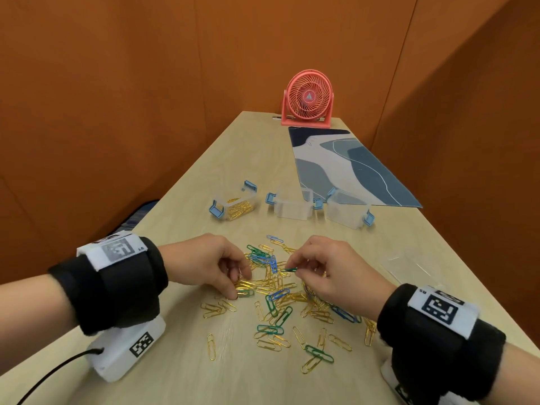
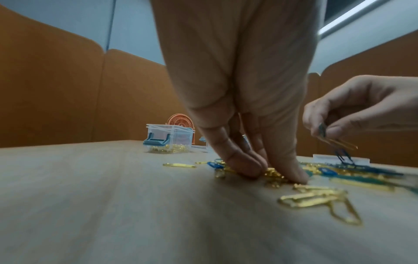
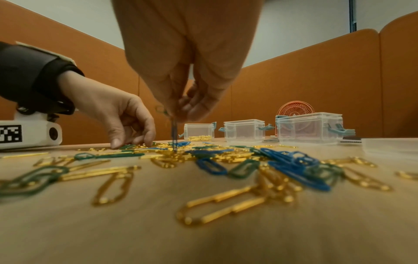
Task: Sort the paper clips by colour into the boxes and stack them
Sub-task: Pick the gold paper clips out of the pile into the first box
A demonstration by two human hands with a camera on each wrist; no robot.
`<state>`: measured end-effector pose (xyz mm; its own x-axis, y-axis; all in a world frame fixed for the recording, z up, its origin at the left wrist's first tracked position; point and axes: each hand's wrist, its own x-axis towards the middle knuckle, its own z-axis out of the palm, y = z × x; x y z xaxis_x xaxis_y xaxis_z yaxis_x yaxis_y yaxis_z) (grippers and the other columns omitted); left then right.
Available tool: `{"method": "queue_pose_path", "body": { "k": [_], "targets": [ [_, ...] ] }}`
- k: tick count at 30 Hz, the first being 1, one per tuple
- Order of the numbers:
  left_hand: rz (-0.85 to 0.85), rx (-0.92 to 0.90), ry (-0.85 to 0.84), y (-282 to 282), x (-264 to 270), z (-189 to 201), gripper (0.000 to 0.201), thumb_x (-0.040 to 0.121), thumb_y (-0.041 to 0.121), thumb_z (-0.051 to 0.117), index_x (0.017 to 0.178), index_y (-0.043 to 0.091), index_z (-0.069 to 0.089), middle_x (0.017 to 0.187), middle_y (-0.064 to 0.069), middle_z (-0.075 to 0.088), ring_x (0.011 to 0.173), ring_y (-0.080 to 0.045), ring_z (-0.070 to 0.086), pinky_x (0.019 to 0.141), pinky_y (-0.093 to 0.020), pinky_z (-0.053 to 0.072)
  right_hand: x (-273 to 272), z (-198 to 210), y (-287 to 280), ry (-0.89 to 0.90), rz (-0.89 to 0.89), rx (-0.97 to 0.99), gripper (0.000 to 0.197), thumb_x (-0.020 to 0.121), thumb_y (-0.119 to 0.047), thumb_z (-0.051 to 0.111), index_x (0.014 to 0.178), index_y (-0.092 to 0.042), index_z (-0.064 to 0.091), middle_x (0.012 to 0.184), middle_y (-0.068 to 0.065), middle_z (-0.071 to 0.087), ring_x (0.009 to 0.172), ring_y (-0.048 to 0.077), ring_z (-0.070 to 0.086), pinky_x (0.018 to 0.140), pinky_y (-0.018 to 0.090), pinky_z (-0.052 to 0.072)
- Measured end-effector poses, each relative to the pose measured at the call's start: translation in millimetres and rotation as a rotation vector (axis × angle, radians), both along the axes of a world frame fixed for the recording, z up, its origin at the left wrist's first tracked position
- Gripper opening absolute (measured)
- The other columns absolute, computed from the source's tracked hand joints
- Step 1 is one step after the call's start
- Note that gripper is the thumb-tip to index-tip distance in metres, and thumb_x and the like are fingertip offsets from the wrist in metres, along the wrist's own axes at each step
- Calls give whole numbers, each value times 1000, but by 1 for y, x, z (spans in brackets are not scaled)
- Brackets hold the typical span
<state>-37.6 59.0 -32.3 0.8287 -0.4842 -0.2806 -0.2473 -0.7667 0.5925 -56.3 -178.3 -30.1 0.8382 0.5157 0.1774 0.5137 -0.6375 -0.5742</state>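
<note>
Gold, green and blue paper clips [image 1: 277, 299] lie in a loose pile on the wooden table. My left hand [image 1: 241, 286] is down at the pile's left edge. Its thumb and fingertips [image 2: 246, 167] pinch a small bunch of gold clips [image 2: 274, 174] against the table. My right hand [image 1: 287, 266] hovers just above the pile's middle and pinches a green clip [image 1: 289, 269]. In the left wrist view a gold and a blue clip [image 2: 343, 155] dangle from that pinch. Three clear boxes with blue latches stand beyond the pile. The left box [image 1: 233, 204] holds gold clips. The middle box [image 1: 292, 207] and right box [image 1: 347, 211] look empty.
A clear lid [image 1: 409, 267] lies on the table to the right of the pile. A blue patterned mat [image 1: 344, 165] and a pink desk fan [image 1: 308, 97] sit further back. Orange partition walls enclose the table, whose left edge runs close to my left wrist.
</note>
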Motion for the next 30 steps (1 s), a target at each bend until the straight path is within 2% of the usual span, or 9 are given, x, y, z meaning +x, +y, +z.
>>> {"method": "queue_pose_path", "body": {
  "k": [4,8,13,16,18,20,24,27,30],
  "targets": [
    [-5,12,-20,-1,-3,1,17,73,26,78,83,36,68,87,6,69,74,0,56,75,-18,49,2,-1,-5,47,-74,-174,21,83,-8,54,95,-15,70,81,-9,48,66,2,46,57,7,39],
    [-21,29,-10,0,-3,4,14,78,25,75,76,35,65,81,11,66,73,-1,57,75,-20,51,1,-1,-5,57,-82,-344,16,81,-15,54,90,-21,66,78,-13,43,78,11,50,61,16,39],
    [131,-243,149,5,1,11,12,77,12,73,86,19,69,70,5,66,61,-7,61,66,-21,51,4,-2,-2,24,66,-303,30,86,-24,57,116,-28,59,113,-7,52,107,10,48,92,21,41],
    [205,-409,321,8,5,17,35,71,18,70,105,11,68,73,2,65,60,-5,60,63,-15,51,5,-2,1,30,188,-384,47,90,-29,57,135,-31,45,137,-11,44,125,7,39,103,18,29],
    [184,-478,450,12,4,20,30,69,24,69,98,13,72,72,1,64,60,-4,58,62,-14,51,5,-3,1,46,218,-444,50,91,-31,56,138,-31,41,143,-12,39,131,6,33,107,20,26],
    [182,-527,527,13,5,20,20,72,28,68,87,15,75,70,-2,62,60,-5,57,61,-14,50,5,-3,0,38,192,-451,43,91,-31,56,133,-30,49,136,-10,44,126,8,37,106,23,31],
    [226,-535,563,7,3,18,15,81,20,60,79,11,72,72,-3,63,58,-6,57,57,-14,51,5,-2,-1,-4,64,-427,16,87,-19,56,101,-23,62,96,-7,48,95,13,48,85,24,44],
    [211,-430,499,4,2,17,7,77,16,67,74,13,72,72,-3,66,59,-6,59,57,-14,50,3,-1,-2,-15,-12,-460,12,85,-14,50,87,-25,56,91,-7,47,94,15,50,77,23,42],
    [233,-347,378,1,1,13,6,78,13,70,76,15,75,71,-4,69,58,-8,62,57,-15,51,4,-2,-2,-36,6,-422,16,85,-16,50,95,-22,61,95,-6,49,99,14,50,82,25,44]
  ]
}}
